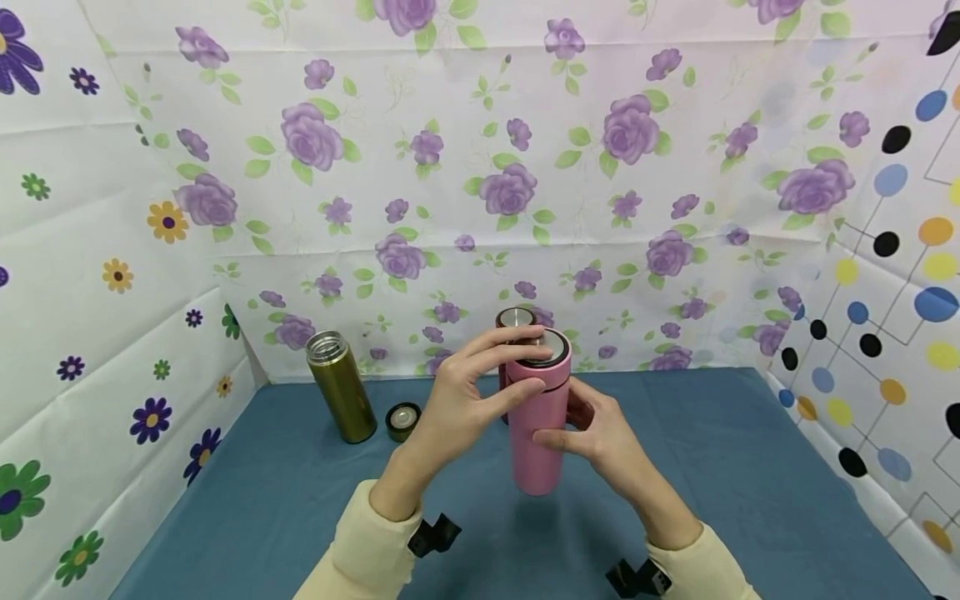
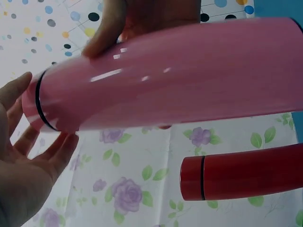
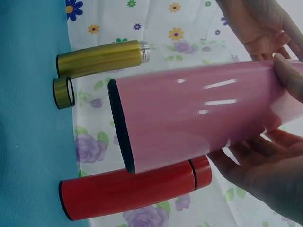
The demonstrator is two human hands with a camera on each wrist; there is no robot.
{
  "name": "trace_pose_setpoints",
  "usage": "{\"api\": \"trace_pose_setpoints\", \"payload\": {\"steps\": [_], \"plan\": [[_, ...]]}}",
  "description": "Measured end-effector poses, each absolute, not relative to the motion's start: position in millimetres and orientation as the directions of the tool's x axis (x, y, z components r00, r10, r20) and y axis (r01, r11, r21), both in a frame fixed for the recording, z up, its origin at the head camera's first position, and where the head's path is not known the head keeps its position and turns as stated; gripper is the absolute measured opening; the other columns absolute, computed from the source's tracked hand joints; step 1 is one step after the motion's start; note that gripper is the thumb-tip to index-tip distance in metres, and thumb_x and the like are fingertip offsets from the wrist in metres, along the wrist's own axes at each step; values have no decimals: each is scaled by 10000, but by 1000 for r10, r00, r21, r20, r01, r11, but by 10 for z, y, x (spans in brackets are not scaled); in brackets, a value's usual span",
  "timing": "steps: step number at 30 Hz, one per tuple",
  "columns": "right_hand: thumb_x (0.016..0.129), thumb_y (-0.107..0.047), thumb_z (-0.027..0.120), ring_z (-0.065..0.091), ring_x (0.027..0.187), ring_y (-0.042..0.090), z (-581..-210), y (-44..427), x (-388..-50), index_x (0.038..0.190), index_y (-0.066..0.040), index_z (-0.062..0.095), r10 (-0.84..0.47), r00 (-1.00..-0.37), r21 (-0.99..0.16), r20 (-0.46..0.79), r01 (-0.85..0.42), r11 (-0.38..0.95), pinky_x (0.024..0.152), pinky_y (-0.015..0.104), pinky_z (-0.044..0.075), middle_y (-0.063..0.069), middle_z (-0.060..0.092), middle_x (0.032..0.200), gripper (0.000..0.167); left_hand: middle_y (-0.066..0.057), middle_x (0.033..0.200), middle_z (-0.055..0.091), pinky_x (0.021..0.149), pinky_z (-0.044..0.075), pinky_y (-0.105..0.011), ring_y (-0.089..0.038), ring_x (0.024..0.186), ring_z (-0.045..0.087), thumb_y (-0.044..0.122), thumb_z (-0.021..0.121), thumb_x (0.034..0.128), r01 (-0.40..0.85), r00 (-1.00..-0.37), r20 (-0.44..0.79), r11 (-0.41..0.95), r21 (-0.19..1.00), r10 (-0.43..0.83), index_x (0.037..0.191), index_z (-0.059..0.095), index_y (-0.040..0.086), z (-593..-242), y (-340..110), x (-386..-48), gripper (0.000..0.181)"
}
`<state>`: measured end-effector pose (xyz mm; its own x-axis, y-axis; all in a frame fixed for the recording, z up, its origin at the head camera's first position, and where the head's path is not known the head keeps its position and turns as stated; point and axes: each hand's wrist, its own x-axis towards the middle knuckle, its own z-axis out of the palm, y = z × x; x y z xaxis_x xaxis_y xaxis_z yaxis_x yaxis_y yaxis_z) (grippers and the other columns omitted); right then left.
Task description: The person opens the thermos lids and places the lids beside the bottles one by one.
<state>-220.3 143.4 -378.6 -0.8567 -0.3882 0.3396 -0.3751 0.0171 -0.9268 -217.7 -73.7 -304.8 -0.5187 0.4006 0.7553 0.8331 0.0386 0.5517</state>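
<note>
Gripping the pink flask (image 1: 537, 450) from four o'clock is the right hand (image 1: 602, 427); the left hand (image 1: 461, 396) clasps its lid (image 1: 557, 369) from ten. The red flask (image 3: 130, 195) stands behind at eleven, the gold flask (image 1: 342, 396) at nine.

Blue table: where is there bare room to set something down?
Bare: the right side of the table, between the right hand and dotted curtain; also front left, between the left sleeve and daisy-print curtain. Crowded: back middle, red flask behind the held pink flask; back left, gold flask with a loose cap beside it.
</note>
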Motion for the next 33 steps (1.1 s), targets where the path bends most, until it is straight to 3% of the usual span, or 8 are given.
{"api": "trace_pose_setpoints", "payload": {"steps": [9,19,25,33], "plan": [[945,-136,748,647,1200,377,-3775,1482,-2192,1500,-71,521,-509,-796,-940,327,-331,-86,943,434,579,176,637,1357,603,-101,1507,561,1125,456,-468,-291,1433,481,119,719,998,792,-482,723,-107,602,495,1303,696,21,-3034,-788,-2193,322],[948,-147,765,659,1187,323,-3771,1441,-2181,1513,-221,528,-425,-835,-923,350,-386,-2,936,423,582,98,646,1340,618,-110,1434,606,1021,545,-390,-260,1358,552,-59,789,878,860,-489,787,52,508,376,1240,740,41,-3073,-666,-2146,379],[945,-147,762,660,1188,325,-3751,1450,-2185,1504,-211,538,-429,-835,-924,345,-383,2,938,419,581,100,652,1335,606,-96,1488,566,1055,522,-406,-255,1402,511,-58,750,919,840,-499,757,20,542,421,1289,712,32,-3052,-699,-2142,383],[934,-130,770,649,1195,364,-3743,1477,-2192,1505,-137,531,-476,-825,-946,304,-319,-52,933,431,583,143,647,1349,618,-66,1525,543,1142,440,-457,-266,1452,452,126,701,1015,790,-504,706,-63,609,498,1347,680,39,-3022,-799,-2150,344]]}}
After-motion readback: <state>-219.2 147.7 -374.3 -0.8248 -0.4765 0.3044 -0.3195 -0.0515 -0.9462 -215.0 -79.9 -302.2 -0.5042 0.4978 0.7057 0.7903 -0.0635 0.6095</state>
